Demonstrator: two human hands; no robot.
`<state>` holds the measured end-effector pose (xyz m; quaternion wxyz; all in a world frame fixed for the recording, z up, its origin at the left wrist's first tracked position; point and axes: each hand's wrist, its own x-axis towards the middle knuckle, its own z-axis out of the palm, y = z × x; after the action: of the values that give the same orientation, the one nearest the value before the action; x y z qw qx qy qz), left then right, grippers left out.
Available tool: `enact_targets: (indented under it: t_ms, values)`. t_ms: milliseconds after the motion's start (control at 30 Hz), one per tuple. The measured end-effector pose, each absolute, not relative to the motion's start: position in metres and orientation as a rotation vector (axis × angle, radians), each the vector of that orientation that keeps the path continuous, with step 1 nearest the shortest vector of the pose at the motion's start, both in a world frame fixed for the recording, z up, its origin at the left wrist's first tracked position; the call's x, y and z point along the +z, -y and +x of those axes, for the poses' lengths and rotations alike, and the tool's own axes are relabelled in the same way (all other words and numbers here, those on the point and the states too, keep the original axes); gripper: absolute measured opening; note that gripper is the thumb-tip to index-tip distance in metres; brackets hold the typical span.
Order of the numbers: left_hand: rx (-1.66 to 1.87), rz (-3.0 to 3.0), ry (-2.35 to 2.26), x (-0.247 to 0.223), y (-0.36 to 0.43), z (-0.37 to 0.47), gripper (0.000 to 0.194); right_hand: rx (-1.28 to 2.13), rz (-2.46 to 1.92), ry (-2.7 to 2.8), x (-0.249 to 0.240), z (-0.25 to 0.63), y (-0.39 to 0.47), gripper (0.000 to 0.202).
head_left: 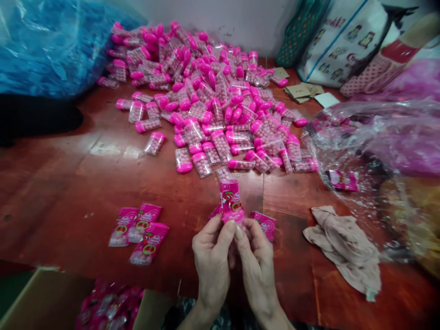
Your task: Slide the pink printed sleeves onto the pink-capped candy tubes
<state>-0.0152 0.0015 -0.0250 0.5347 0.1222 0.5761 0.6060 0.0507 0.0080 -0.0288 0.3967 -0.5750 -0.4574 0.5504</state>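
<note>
Both hands meet low in the middle of the head view, around one small candy container (224, 173) with a pink printed sleeve (231, 198) over most of it. My left hand (213, 256) pinches the lower end of it from the left, fingers closed. On the other side my right hand (257, 261) is closed on the same end, the two thumb tips almost touching. The container's clear end with pale pink candies sticks out away from me. More printed sleeves (266, 224) lie on the table just behind the hands, partly hidden by them.
A large heap of pink-capped candy containers (206, 101) covers the table's back. Several sleeved containers (147, 243) lie at left. A crumpled cloth (347, 247) and a clear plastic bag (343, 137) are at right. Below the front edge stands a cardboard box (44, 298) with pink packs.
</note>
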Motion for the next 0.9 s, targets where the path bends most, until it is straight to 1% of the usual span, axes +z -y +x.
enact_targets:
  t_ms: [100,167,233,267,300,333,400,467,533,567,667,700,767,900]
  values:
    - [1.476,0.39,-1.361,-0.024,-0.001,-0.016,0.013,1.298,-1.506,1.416,-0.022,0.057,-0.014,0.022]
    - [1.472,0.483,-1.4,-0.022,-0.002,-0.019,0.012,1.131,-1.535,1.567,-0.015,0.063,-0.018,0.024]
    - [1.44,0.597,-1.458,-0.019,-0.003,-0.024,0.013,0.971,-1.542,1.6,-0.009,0.069,-0.022,0.021]
    - [1.41,0.669,-1.475,-0.017,-0.004,-0.027,0.012,0.944,-1.539,1.571,-0.007,0.072,-0.024,0.02]
    - [1.374,0.743,-1.482,-0.016,-0.004,-0.029,0.011,0.985,-1.53,1.518,-0.006,0.073,-0.026,0.021]
    - [1.337,0.808,-1.479,-0.014,-0.005,-0.031,0.01,1.097,-1.511,1.441,-0.006,0.074,-0.028,0.023]
    - [1.276,0.855,-1.451,-0.014,-0.006,-0.033,0.01,1.416,-1.435,1.192,-0.008,0.075,-0.03,0.023]
    - [1.268,0.775,-1.423,-0.015,-0.005,-0.031,0.017,1.634,-1.352,0.888,-0.013,0.074,-0.032,0.019]
    - [1.273,0.674,-1.412,-0.017,-0.005,-0.029,0.025,1.684,-1.306,0.686,-0.017,0.073,-0.033,0.018]
    - [1.277,0.649,-1.416,-0.018,-0.005,-0.029,0.024,1.688,-1.296,0.636,-0.018,0.073,-0.033,0.017]
    - [1.275,0.657,-1.429,-0.018,-0.005,-0.029,0.015,1.733,-1.258,0.552,-0.019,0.071,-0.035,0.017]
    - [1.277,0.663,-1.43,-0.018,-0.005,-0.03,0.015,1.753,-1.242,0.525,-0.018,0.071,-0.035,0.017]
    - [1.268,0.684,-1.419,-0.017,-0.005,-0.033,0.019,1.793,-1.209,0.494,-0.017,0.07,-0.036,0.016]
    - [1.216,0.779,-1.362,-0.013,-0.001,-0.038,0.033,1.886,-1.16,0.534,-0.011,0.074,-0.039,0.015]
